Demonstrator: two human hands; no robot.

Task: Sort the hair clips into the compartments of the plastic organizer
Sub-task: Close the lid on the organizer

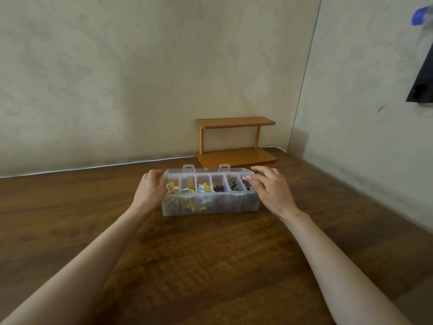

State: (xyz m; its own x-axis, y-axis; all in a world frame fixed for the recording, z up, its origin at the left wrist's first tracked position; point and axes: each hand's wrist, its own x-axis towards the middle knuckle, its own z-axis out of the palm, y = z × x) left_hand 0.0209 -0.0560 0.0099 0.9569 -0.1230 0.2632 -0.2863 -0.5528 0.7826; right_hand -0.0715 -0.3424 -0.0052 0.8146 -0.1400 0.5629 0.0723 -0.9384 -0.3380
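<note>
Plastic organizer (210,206) sits on the table (210,266), toward the far middle, long side facing me, with my two hands at its ends. Its lid (206,171) is folded back on the far side and two latch tabs (188,168) stand up from it. Six compartments run in a row. Hair clips (203,187) lie in them: yellow, orange and white ones in the three on the left, dark ones in the fourth, grey-and-dark ones in the two on the right. Left hand (150,187) is against the left end of the box, fingers curled onto the upper corner there and holding it; the thumb's placement I cannot make out. Right hand (269,190) is at the right end, fingers spread and relaxed, gripping nothing, fingertips at the rim of the rightmost compartment; whether they touch it I cannot tell. A ring (279,175) shows on one finger. Both forearms reach in from the near edge, angled inward toward the box. A wooden shelf (235,137) with two tiers stands just behind the lid, against the wall (140,78). A white cable (93,168) runs along the table's far edge. Bare wood lies open on the near side and to the left; the side wall crowds the right.
</note>
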